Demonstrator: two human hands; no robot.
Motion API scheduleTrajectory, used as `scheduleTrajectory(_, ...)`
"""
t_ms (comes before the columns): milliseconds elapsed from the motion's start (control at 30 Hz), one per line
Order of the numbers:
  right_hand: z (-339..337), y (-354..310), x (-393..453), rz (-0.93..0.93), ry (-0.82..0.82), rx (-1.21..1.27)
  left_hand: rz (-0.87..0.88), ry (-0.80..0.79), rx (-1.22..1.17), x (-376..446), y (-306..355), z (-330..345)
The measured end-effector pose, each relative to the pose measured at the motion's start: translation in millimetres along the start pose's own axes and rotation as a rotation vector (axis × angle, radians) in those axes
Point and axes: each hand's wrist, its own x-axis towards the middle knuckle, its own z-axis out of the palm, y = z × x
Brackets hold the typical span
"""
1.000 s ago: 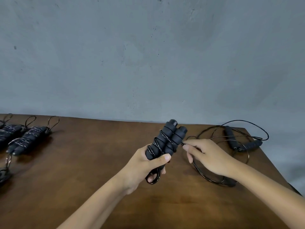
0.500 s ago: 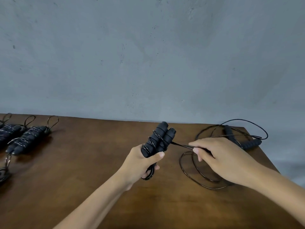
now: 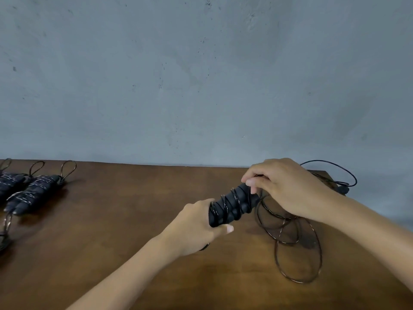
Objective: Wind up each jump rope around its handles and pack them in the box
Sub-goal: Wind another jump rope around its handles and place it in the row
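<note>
My left hand grips the lower end of a pair of black foam jump rope handles, held side by side and tilted up to the right over the brown table. Several turns of thin cord wrap them. My right hand is over the handles' upper end and pinches the cord there. The loose cord hangs down from that hand and lies in loops on the table. No box is in view.
Two wound jump ropes lie at the table's far left, and part of another shows at the left edge. An unwound rope lies at the far right corner, mostly behind my right hand. A grey wall rises behind the table.
My right hand has carried the cord from beside the handles up over their top end, adding a turn. The handles have tilted more to the right. More loose cord loops lie on the table.
</note>
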Motion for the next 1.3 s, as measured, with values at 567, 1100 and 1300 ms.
scheduleTrajectory(567,3,30,19,0.047,0.024,0.601,0.245,0.004,-0.228,-14,-9,-6)
scheduleTrajectory(1100,32,53,-4,0.168,0.096,0.636,0.136,0.085,-0.795,-11,-19,-3)
scheduleTrajectory(1300,31,45,-17,0.145,0.075,0.542,0.05,0.13,-0.864,-10,-19,0)
